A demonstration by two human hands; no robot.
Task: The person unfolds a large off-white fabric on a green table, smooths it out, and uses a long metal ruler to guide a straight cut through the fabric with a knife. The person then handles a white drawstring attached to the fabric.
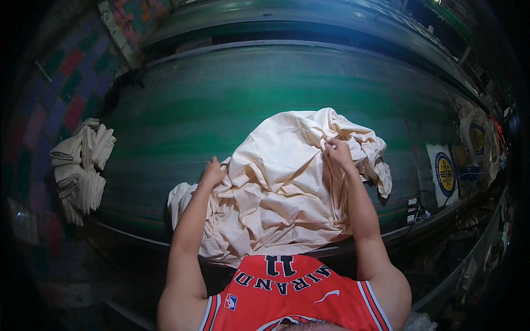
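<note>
A large crumpled cream cloth [281,160] is heaped at the near edge of the green table [182,105], and part of it hangs toward me. My left hand [213,172] is at the cloth's left side, its fingers closed on the fabric edge. Farther right, my right hand [338,151] pinches a fold near the top of the heap. Bunched fabric spreads beyond that hand to the right. Folds hide parts of the fingertips.
Stacked folded cream cloths [83,165] lie at the table's left end. At the right are a white bag [443,175] with a round blue and yellow emblem and a small white box with cables [412,210]. A brick wall [66,88] stands on the left.
</note>
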